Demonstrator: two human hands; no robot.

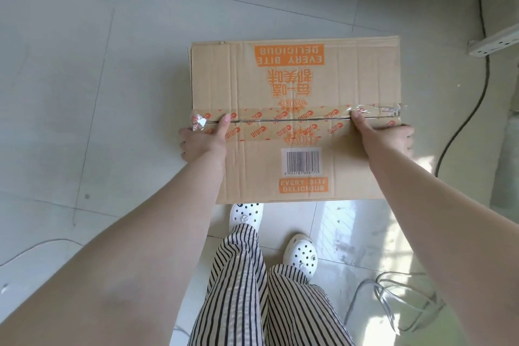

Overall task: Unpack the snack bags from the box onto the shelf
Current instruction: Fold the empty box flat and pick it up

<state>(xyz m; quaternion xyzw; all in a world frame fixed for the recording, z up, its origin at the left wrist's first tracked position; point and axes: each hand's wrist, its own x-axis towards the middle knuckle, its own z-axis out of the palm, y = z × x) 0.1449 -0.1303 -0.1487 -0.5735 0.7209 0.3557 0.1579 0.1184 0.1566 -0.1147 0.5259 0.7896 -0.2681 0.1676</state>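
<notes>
A brown cardboard box [295,87] with orange print and a barcode is held above the tiled floor, its flaps closed. Printed tape runs along the centre seam, which shows a slit. My left hand [203,140] grips the box's left side, thumb lying on top at the seam. My right hand [386,139] grips the right side the same way, thumb at the seam and fingers wrapped over the edge. No snack bags show; the closed flaps hide the inside. No shelf is in view.
Pale floor tiles [98,78] lie all around. A white power strip [494,43] with a dark cable [474,109] sits at the right. Grey cables [404,300] coil at the lower right. My striped trousers and white clogs [302,254] stand below the box.
</notes>
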